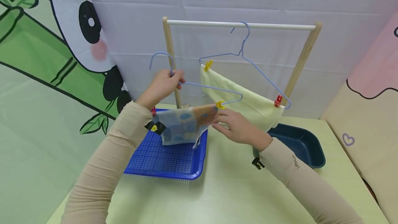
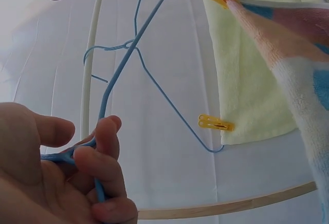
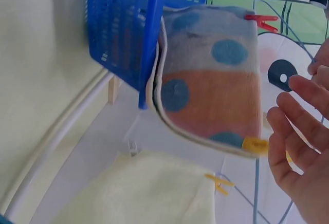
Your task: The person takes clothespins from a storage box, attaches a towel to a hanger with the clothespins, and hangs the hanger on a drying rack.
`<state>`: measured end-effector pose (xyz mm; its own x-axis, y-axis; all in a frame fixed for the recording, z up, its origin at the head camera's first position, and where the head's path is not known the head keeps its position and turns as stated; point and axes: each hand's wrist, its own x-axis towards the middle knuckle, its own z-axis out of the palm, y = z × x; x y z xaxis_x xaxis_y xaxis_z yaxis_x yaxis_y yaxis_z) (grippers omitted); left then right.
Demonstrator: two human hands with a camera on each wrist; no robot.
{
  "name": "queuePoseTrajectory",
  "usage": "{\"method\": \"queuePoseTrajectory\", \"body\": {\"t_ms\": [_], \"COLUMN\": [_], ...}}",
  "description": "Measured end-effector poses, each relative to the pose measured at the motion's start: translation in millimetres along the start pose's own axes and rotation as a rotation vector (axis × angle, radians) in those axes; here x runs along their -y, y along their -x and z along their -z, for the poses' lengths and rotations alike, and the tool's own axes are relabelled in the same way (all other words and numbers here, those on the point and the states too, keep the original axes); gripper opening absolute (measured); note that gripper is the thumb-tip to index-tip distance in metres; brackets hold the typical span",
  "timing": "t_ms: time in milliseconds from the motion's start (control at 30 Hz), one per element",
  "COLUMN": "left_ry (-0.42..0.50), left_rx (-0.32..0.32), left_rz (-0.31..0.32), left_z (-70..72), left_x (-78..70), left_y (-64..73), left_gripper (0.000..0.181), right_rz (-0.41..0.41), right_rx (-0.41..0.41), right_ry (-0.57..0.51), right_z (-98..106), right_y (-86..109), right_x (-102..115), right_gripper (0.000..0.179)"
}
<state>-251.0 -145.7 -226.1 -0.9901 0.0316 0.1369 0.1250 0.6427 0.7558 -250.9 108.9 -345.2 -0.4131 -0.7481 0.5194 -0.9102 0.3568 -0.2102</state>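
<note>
My left hand (image 1: pixel 164 84) grips a blue wire hanger (image 1: pixel 211 87) at its neck, fingers curled around the wire in the left wrist view. From this hanger hangs a small dotted towel (image 1: pixel 180 123) in blue, grey and orange. A red clothespin (image 3: pixel 262 21) holds one top corner and a yellow clothespin (image 1: pixel 220 105) the other. My right hand (image 1: pixel 236 125) is beside the yellow-pinned corner. In the right wrist view its fingers (image 3: pixel 303 108) are spread and loosely extended, with nothing held between them.
Behind, a wooden rack with a white rod (image 1: pixel 202 23) bears another blue hanger (image 1: pixel 244 40). A pale yellow towel (image 1: pixel 239 96) is pinned to it. A blue plastic basket (image 1: pixel 168 168) is below the dotted towel; a dark teal basin (image 1: pixel 306 148) stands at right.
</note>
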Motion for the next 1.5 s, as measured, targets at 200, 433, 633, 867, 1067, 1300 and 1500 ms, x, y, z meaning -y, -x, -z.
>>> {"method": "queuePoseTrajectory", "body": {"t_ms": [200,433,633,867,1067,1300,1500], "left_ry": [-0.022,-0.012,-0.036,-0.056,-0.060,-0.080,-0.152], "left_rx": [-0.035,-0.060,-0.087,-0.084,-0.075,-0.032,0.041], "left_rz": [-0.005,-0.025,-0.080,-0.104,-0.099,-0.129,-0.218], "left_z": [-2.5,-4.7,-6.8,-10.5,-12.9,-13.1,-9.1], "left_x": [6.3,11.1,14.0,15.3,16.6,16.2,11.8], "left_y": [-3.2,-4.4,-3.5,-3.6,-4.2,-6.3,-4.7], "left_gripper": [0.047,0.048,0.048,0.048,0.049,0.044,0.027], "right_rz": [0.052,0.067,0.037,0.001,-0.103,-0.161,-0.186], "right_rx": [-0.116,-0.318,-0.427,-0.421,-0.308,-0.257,-0.248], "right_ry": [0.043,0.065,0.104,0.131,0.081,0.003,-0.063], "right_z": [12.8,28.6,31.9,31.8,29.0,23.0,20.3], "right_y": [13.7,22.7,27.1,29.2,29.4,24.5,20.4], "right_x": [-15.4,-24.6,-27.0,-25.5,-22.5,-21.8,-20.1], "right_gripper": [0.004,0.011,0.013,0.014,0.029,0.027,0.020]}}
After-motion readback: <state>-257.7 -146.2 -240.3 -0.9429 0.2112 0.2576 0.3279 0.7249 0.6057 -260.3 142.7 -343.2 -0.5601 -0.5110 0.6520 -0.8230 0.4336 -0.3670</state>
